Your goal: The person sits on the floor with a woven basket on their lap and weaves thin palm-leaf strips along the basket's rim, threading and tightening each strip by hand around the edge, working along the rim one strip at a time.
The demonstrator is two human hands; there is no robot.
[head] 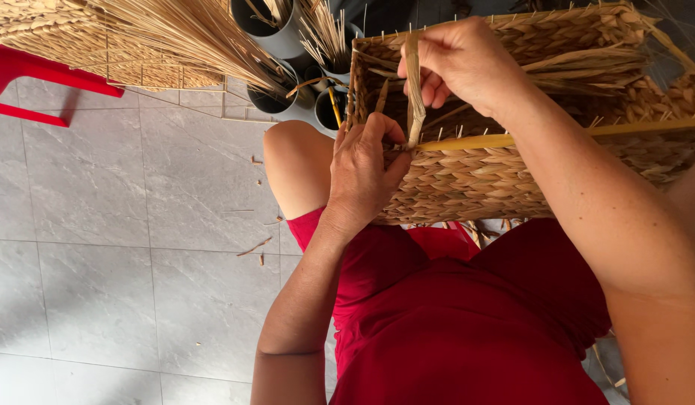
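Note:
A half-woven straw basket [475, 184] rests on my lap over red clothing, its open frame of thin wires facing away. My right hand [456, 64] pinches the upper end of a flat pale straw strand [415, 90] above the basket's rim. My left hand [366, 169] grips the strand's lower end against the woven wall near the basket's left corner. A yellow stick [557, 135] lies along the rim. Loose straw fills the basket's inside.
Grey pipes [284, 37] holding bundles of dry straw [175, 34] stand beyond my knee. A woven mat lies on a red plastic stool [17, 67] at top left. Grey floor tiles [100, 225] with scattered straw bits spread to the left.

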